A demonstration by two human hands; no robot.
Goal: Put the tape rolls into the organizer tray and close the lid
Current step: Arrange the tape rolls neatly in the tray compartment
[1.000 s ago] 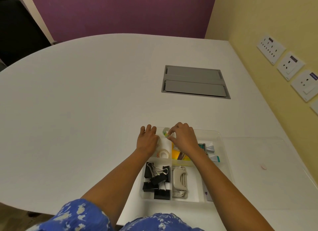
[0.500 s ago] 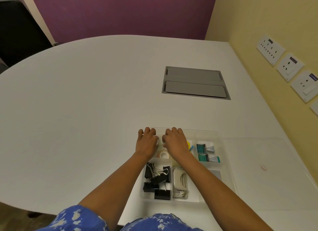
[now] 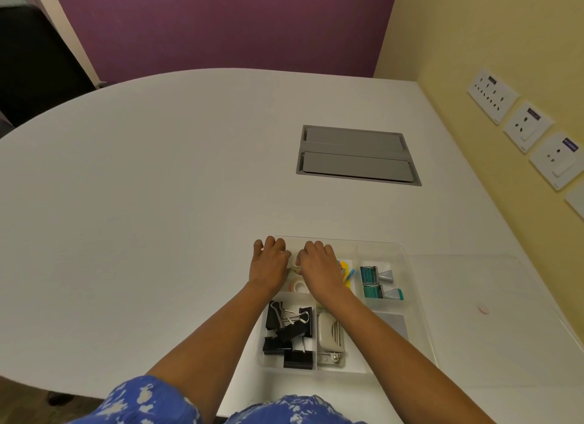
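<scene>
White rounded table (image 3: pixel 158 202) fills most of the view, with purple and yellow walls behind and a grey hatch panel (image 3: pixel 357 154) set into the top. Clear lid (image 3: pixel 493 313) is laid flat on the table to the right of the organizer tray (image 3: pixel 407 253), so closing is not yet done. Near compartments are taken by black binder clips (image 3: pixel 289 332) and a pale stapler-like item (image 3: pixel 328 332); green-topped items (image 3: pixel 379 283) and yellow-blue sticky notes (image 3: pixel 346 272) are seen in the right-hand ones. Both hands are lowered into the far-left compartment: left hand (image 3: pixel 268 264) curled palm-down at the tray's left wall, right hand (image 3: pixel 319 267) curled just beside it. Something small and pale is pinched between them, probably a tape roll, but grip cannot be told for sure. One clear tape roll (image 3: pixel 298 286) is already seen lying in that compartment, just below the hands. Step judged: seating tape rolls in the tray, late stage. Next, hands need to be released and withdrawn, then the lid reached for on the right and brought over the tray squarely.
</scene>
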